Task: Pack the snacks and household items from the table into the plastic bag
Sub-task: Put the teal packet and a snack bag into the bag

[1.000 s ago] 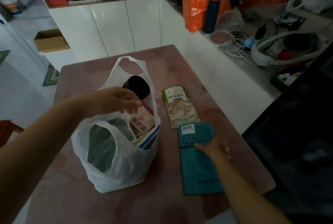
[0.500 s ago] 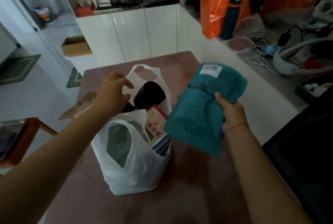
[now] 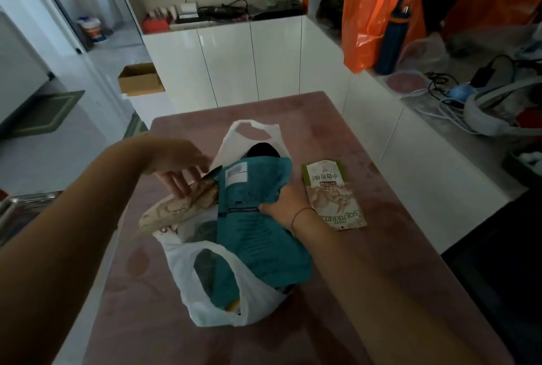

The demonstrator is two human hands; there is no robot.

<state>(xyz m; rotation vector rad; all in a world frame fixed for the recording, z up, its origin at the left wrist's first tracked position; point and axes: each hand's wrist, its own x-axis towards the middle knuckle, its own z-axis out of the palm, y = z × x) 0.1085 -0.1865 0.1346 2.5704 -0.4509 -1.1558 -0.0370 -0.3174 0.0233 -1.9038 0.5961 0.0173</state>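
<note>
A: Right hand (image 3: 286,203) clamped on the teal pouch (image 3: 255,218), half inside the white bag (image 3: 223,285) on the table (image 3: 337,136).

B: Left hand (image 3: 179,165), fingers spread, touches the beige packet (image 3: 176,212); a green-topped packet (image 3: 333,194) lies beside.

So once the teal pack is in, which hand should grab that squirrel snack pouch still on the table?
Probably the right hand: the pouch lies just beside it. The left hand is across the bag, on a beige packet.
</note>
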